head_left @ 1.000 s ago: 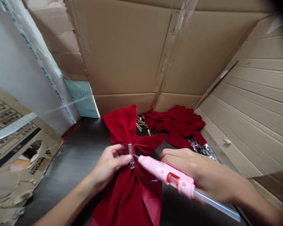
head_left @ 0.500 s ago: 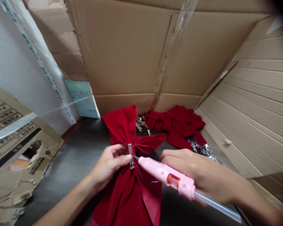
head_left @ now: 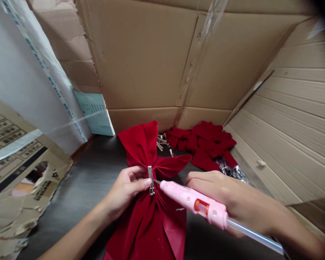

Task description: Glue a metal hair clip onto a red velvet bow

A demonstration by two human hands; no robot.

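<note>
A large red velvet bow (head_left: 141, 144) with long tails is held up over the dark table. My left hand (head_left: 131, 184) grips its gathered middle, the thumb pressing beside a silver metal hair clip (head_left: 151, 180) that lies along the knot. Most of my left fingers are hidden behind the fabric. My right hand (head_left: 213, 187) is closed round a pink hot glue gun (head_left: 186, 196), with a clear glue stick (head_left: 254, 234) coming out of its rear end. The gun's metal nozzle points left at the clip's right edge, very near or touching it.
Behind the bow lie several loose metal clips (head_left: 161, 141) and a pile of red velvet pieces (head_left: 211, 141). Shiny clear plastic (head_left: 234, 170) sits at the pile's right. Cardboard walls (head_left: 146, 61) enclose the back and right. A torn carton (head_left: 13, 173) stands left, near a pale blue booklet (head_left: 96, 112).
The glue gun in my right hand has shifted slightly to the right and down. My left hand and the bow have hardly moved.
</note>
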